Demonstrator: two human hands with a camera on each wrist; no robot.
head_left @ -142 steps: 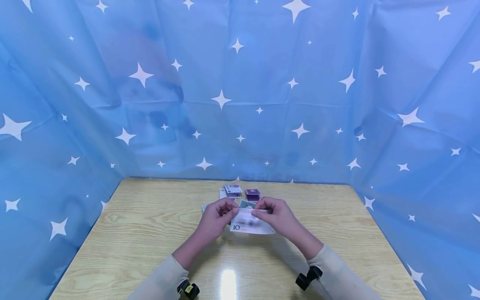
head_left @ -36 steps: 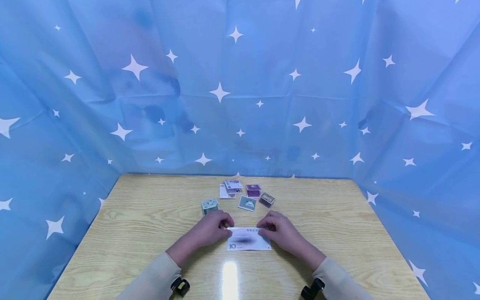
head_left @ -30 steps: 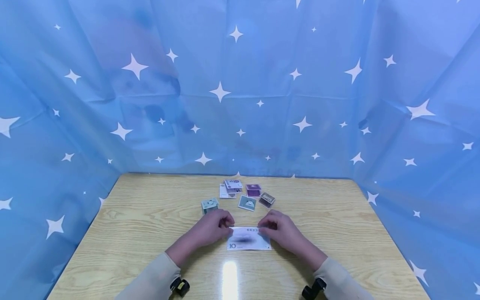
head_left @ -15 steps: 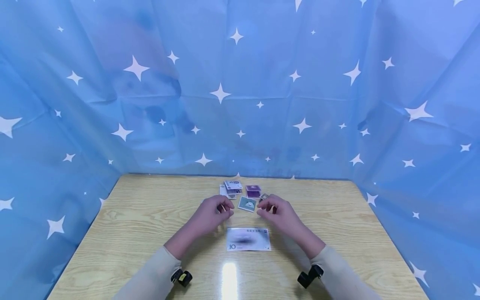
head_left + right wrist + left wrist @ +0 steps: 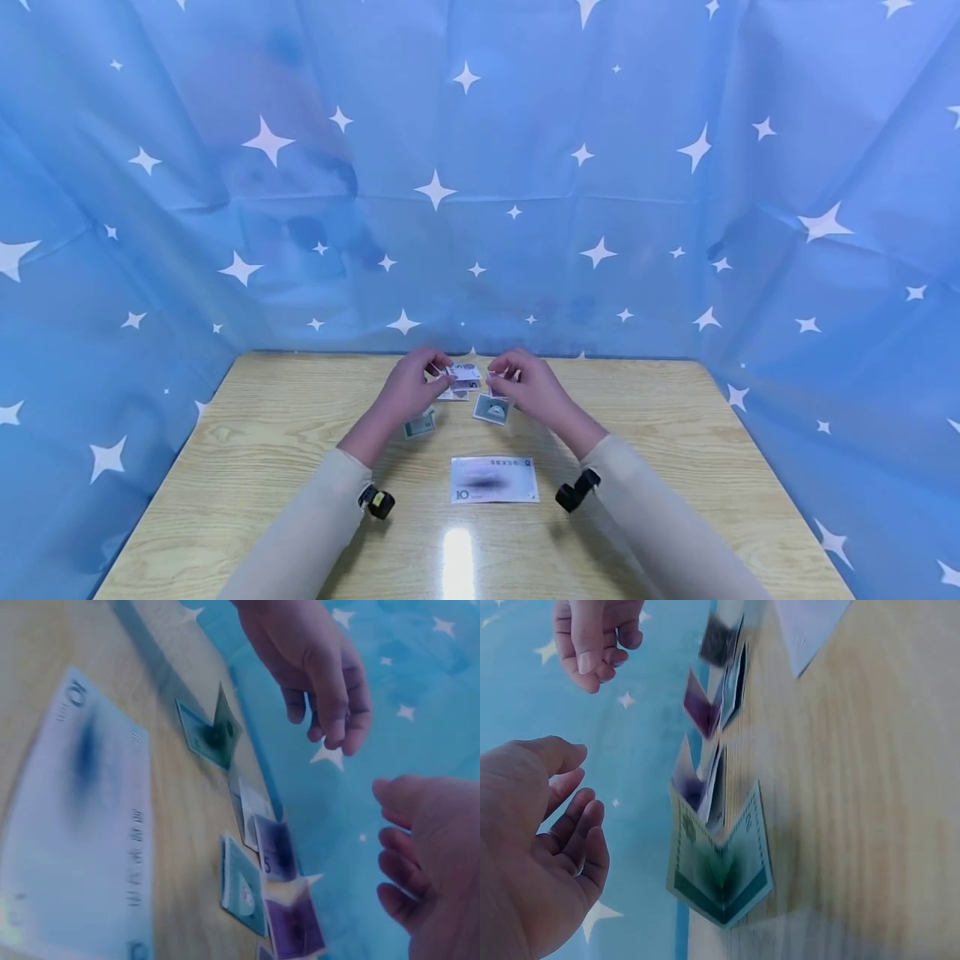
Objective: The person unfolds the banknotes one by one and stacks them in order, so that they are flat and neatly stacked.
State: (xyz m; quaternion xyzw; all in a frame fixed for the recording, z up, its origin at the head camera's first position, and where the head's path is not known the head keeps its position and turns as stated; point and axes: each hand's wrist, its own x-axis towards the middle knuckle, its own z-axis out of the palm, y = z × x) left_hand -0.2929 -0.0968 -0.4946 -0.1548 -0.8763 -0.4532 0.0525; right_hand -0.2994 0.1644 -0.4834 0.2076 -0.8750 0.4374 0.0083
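A flat 10 banknote (image 5: pixel 494 480) lies on the table in front of both hands. My left hand (image 5: pixel 408 387), fingers loosely bent, is over the back of the table beside a folded 5 banknote (image 5: pixel 465 372). The right hand (image 5: pixel 532 388) hangs near a folded purple banknote (image 5: pixel 294 928), which it partly covers in the head view. Both wrist views show bent fingers with nothing between them. A folded teal banknote (image 5: pixel 491 409) lies between the hands and the flat one. Near the left wrist stands a folded green banknote (image 5: pixel 724 862), half open like a V.
Another pale banknote (image 5: pixel 453 396) lies partly under the folded 5. A small brownish folded banknote (image 5: pixel 718 641) shows in the left wrist view; the right hand hides it from the head camera. The wooden table (image 5: pixel 300 467) ends at a blue starry curtain (image 5: pixel 360 217).
Both hands held the 10 banknote and lowered it flat onto the table. They then let go and moved away toward the folded banknotes at the back.
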